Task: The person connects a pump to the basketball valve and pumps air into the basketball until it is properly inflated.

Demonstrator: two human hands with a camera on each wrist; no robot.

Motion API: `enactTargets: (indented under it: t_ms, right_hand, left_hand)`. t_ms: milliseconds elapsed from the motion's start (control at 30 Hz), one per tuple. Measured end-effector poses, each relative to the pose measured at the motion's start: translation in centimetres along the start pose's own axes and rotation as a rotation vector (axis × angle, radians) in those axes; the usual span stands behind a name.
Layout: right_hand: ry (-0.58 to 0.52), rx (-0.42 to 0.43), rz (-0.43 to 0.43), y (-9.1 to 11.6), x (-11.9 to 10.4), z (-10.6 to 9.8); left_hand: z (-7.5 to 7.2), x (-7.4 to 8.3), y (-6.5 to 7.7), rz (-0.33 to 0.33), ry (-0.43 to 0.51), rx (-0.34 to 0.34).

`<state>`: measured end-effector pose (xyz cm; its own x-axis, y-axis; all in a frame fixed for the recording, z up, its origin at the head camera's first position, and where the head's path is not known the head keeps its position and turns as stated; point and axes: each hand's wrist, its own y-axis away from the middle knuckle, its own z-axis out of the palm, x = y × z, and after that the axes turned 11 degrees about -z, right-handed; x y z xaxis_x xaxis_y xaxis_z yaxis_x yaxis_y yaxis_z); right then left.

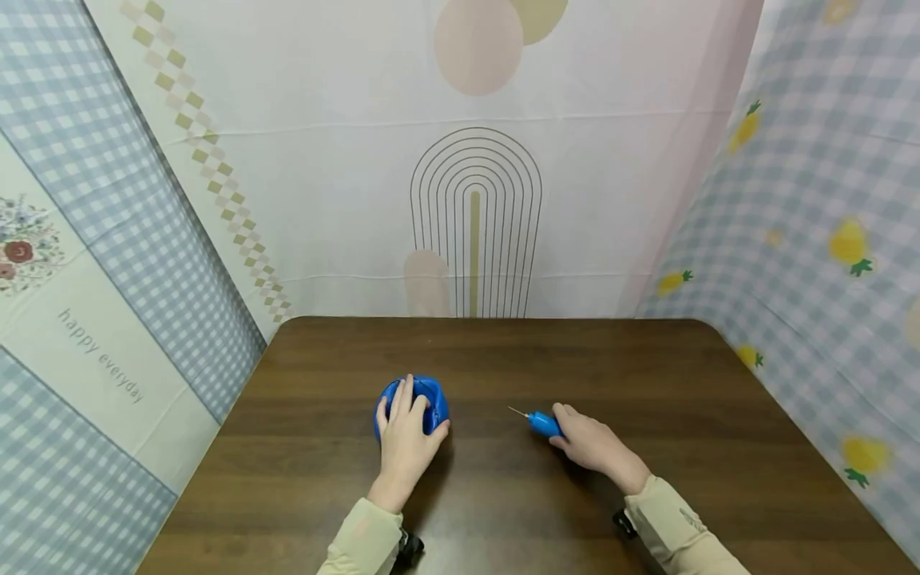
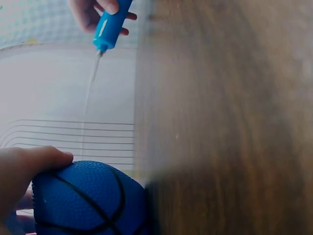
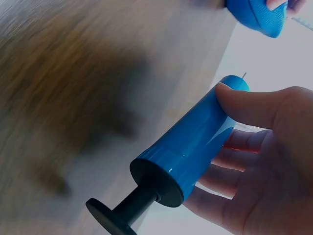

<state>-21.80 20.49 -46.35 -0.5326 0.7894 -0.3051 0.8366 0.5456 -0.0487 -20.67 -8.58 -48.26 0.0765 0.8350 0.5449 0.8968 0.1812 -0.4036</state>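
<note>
A small blue basketball [image 1: 431, 390] with black seam lines rests on the table left of centre, its top caved in like a bowl. My left hand [image 1: 406, 447] grips it from above, thumb on the near right side and fingers over the hollow. In the left wrist view its pebbled skin [image 2: 88, 196] shows below the thumb. To the right, my right hand [image 1: 591, 441] holds a blue hand pump [image 1: 544, 424] with its thin needle [image 1: 517, 412] pointing left toward the ball. The pump's black plunger handle [image 3: 110, 218] sticks out at the back; needle and ball are apart.
The dark wooden table [image 1: 474, 351] has rounded far corners. A pale printed cloth [image 1: 345, 200] hangs behind it, with checked cloths [image 1: 783, 239] on both sides. Each wrist carries a dark strapped device [image 1: 410, 549] under a beige sleeve.
</note>
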Motion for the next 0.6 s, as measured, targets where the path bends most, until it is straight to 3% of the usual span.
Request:
enactTargets:
  t_ms: [200, 333, 467, 600]
  right_hand:
    - [-0.01, 0.046, -0.03, -0.5, -1.6, -0.6]
    - [-0.017, 0.089, -0.102, -0.7, -3.2, -1.4]
    - [0.007, 0.171, -0.193, -1.1, -4.6, -1.7]
    - [0.103, 0.276, -0.257, -1.6, -5.5, -1.3]
  left_hand:
    - [0.4, 0.1, 0.2, 0.01, 0.041, 0.08]
    - [0.8, 0.2, 0.2, 0.011, 0.075, 0.128]
    - [1.1, 0.4, 0.1, 0.028, 0.082, 0.168]
    - [1.4, 0.8, 0.0, 0.079, 0.065, 0.171]
